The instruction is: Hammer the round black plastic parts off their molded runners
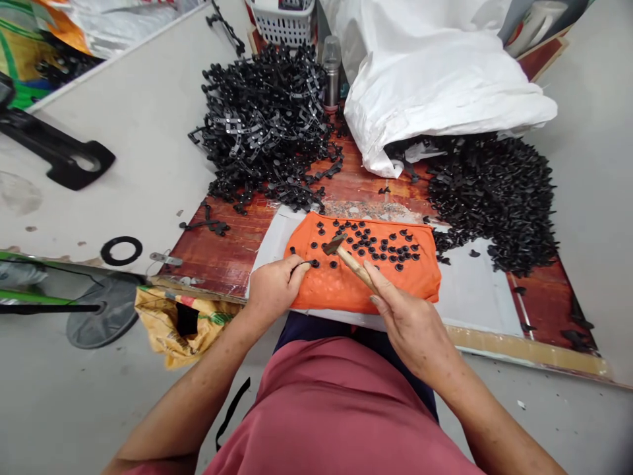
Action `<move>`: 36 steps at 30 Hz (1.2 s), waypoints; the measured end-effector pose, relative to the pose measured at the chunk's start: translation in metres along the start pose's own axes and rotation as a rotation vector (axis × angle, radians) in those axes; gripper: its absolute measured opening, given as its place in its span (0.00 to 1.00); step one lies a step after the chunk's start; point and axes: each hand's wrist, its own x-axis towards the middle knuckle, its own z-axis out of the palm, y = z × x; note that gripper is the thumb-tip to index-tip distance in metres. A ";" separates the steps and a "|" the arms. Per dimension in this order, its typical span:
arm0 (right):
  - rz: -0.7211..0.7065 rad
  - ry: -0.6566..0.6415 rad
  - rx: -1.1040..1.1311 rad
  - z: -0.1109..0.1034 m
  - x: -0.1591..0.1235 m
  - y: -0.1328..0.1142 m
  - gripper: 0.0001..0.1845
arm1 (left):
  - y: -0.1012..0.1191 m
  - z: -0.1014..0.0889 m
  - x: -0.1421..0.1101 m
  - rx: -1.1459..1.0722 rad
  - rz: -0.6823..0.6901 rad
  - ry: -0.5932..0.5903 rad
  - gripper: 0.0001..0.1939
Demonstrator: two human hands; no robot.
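My right hand (408, 320) is closed around the wooden handle of a small hammer (352, 262). The hammer's dark head is over an orange cloth pad (326, 293), above the small black parts standing on it. At the pad's left edge, my left hand (274, 285) pinches a thin black plastic strip (302, 264). The strip's far end lies at a round black piece (315, 263) on the pad. Several more round black pieces (398, 256) with upright stems are spread over the right half of the pad.
A tangled heap of black plastic strips (267, 119) lies at the back left. On the right, black stemmed pieces (494, 198) spill from a white sack (445, 86). A bottle (331, 72) and white basket (284, 23) stand behind. A yellow bag (163, 316) hangs below the table's left edge.
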 end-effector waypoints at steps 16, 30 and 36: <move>0.049 0.017 0.087 0.005 -0.013 0.008 0.34 | -0.023 -0.016 0.002 -0.384 -0.066 0.149 0.16; 0.063 -0.022 -0.095 0.023 0.055 -0.022 0.10 | -0.044 -0.001 -0.006 -0.909 -0.321 0.378 0.14; -0.020 -0.192 -0.280 0.036 0.110 -0.060 0.15 | -0.055 0.001 -0.028 -1.110 -0.513 0.537 0.16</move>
